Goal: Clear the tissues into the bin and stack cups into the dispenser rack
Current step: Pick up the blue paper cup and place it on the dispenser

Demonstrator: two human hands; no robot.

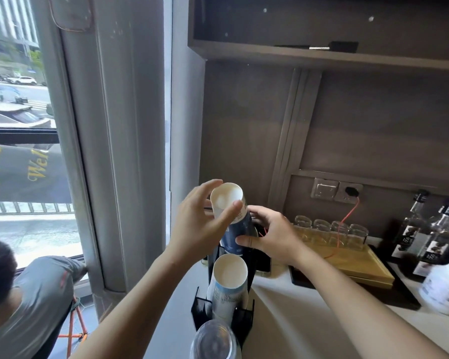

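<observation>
Paper cups (pixel 231 221) are going into the black rack (pixel 246 317) at the worktop's left edge; left hand (pixel 200 226) and right hand (pixel 272 237) are gripping the back stack, two slots already filled, no tissues or bin showing.

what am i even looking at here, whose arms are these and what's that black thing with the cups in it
There is one picture, taken by a wide-angle camera worn on a person's head and looking down at their own arms. No machine is involved.

The left hand and right hand both grip a dark blue stack of paper cups, which leans in the far slot of a black dispenser rack. In the next slot sits a pale blue stack of paper cups, and nearest the camera a stack of clear plastic cups.

The rack stands on a white counter. To the right are a wooden tray with small glass jars and dark bottles. Another person sits at lower left by the window.
</observation>
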